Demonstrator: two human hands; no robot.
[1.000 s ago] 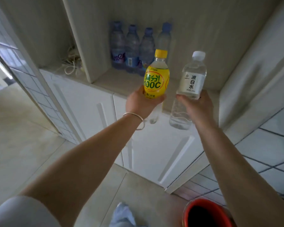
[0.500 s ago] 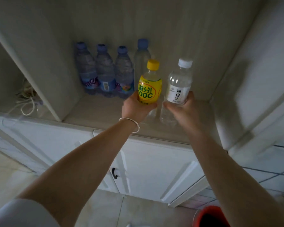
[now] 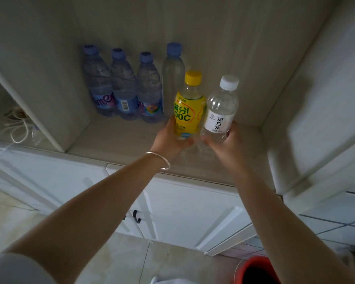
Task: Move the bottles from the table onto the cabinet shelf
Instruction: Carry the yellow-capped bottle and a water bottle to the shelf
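Note:
My left hand [image 3: 169, 140] grips a yellow-labelled drink bottle [image 3: 189, 107] with a yellow cap, held upright over the cabinet shelf [image 3: 115, 140]. Right beside it, my right hand [image 3: 225, 144] grips a clear water bottle [image 3: 220, 111] with a white cap and white label. The two bottles nearly touch. Their bases are hidden by my fingers, so I cannot tell whether they rest on the shelf. Several blue-capped water bottles [image 3: 125, 89] stand in a row at the back of the shelf, left of the held pair.
A vertical divider [image 3: 49, 99] bounds the shelf on the left, with white cables [image 3: 16, 128] beyond it. A side wall [image 3: 316, 109] closes the right. White cabinet doors [image 3: 182, 212] lie below. A red bucket [image 3: 254, 271] stands on the floor at lower right.
Both hands have carried their bottles forward and down into the shelf opening, close to the shelf surface. My view has moved nearer to the cabinet.

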